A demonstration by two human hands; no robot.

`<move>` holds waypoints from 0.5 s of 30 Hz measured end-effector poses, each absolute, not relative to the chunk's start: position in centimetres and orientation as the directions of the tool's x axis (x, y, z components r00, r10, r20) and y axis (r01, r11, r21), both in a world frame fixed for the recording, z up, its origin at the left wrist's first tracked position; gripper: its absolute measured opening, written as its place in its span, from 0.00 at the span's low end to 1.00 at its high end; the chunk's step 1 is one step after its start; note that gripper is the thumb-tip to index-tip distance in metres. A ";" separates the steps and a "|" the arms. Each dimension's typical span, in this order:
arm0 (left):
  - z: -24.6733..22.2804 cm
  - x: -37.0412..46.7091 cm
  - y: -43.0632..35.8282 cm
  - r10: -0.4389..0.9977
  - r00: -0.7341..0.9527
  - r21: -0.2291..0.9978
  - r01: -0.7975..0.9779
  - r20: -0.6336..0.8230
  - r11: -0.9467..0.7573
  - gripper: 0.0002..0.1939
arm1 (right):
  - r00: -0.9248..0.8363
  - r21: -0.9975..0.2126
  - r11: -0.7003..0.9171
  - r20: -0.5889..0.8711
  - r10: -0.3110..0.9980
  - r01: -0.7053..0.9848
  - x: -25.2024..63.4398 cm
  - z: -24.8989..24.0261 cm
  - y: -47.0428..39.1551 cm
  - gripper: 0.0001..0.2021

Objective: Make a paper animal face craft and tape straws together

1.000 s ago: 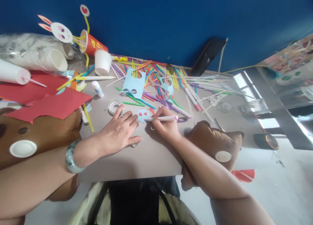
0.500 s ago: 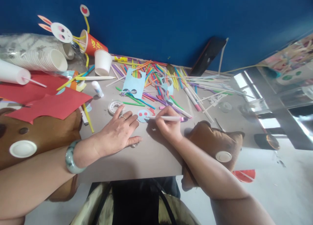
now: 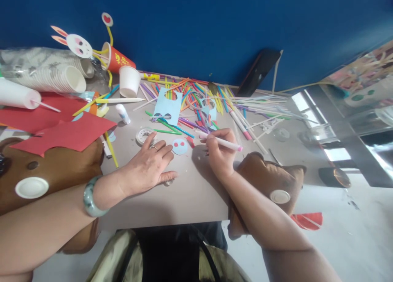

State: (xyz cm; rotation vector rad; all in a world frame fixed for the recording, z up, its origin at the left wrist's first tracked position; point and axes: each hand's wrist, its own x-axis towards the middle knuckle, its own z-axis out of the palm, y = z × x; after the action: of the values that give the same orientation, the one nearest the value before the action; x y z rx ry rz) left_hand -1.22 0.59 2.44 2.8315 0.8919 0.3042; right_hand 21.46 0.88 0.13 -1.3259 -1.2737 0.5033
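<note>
A small light-blue paper circle [image 3: 179,146] with red spots lies flat on the grey table [image 3: 184,202]. Just left of it, my left hand [image 3: 147,164] rests on the table with its fingers spread. The fingertips come close to the circle's edge; I cannot tell whether they touch it. A white tape roll [image 3: 142,136] sits by the index finger, and a small clear object [image 3: 168,183] shows under the thumb. To the circle's right, my right hand [image 3: 221,157] is closed around a white marker with a pink end [image 3: 230,144], its tip raised off the circle.
Coloured sticks [image 3: 196,100] and a cut blue sheet [image 3: 167,106] lie behind. Leftward are a glue stick [image 3: 123,114], a white paper cup [image 3: 129,81], red paper [image 3: 70,132] and a brown cushion [image 3: 61,167]. Another brown cushion [image 3: 260,175] borders my right forearm.
My right hand has lifted the marker away from the paper circle and moved right and slightly up, with the marker tilted differently. My left hand has stayed in place.
</note>
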 end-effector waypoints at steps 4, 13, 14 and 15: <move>2.3 -1.3 0.7 0.576 0.803 0.201 0.546 0.155 -0.814 0.16 | 0.299 -0.865 0.297 0.432 0.851 0.404 21.5 0.0 1.1 0.07; 2.2 -1.3 0.8 0.559 0.809 0.181 0.531 0.182 -0.828 0.20 | -0.148 -0.262 0.306 0.488 0.860 0.915 23.1 -0.4 1.9 0.15; 2.2 -1.3 0.8 0.558 0.809 0.182 0.530 0.186 -0.828 0.21 | -0.169 -0.190 0.279 0.450 0.877 0.942 23.2 -0.4 2.0 0.17; 2.2 -1.3 0.8 0.558 0.808 0.184 0.529 0.190 -0.828 0.21 | -0.178 -0.132 0.253 0.416 0.892 0.958 23.4 -0.5 2.0 0.19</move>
State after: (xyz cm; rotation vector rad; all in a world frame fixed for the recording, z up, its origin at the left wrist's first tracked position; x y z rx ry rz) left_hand -1.35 0.84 2.18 2.8700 0.8664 0.3583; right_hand 23.37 2.03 -0.47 -1.6853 -2.1236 -0.2217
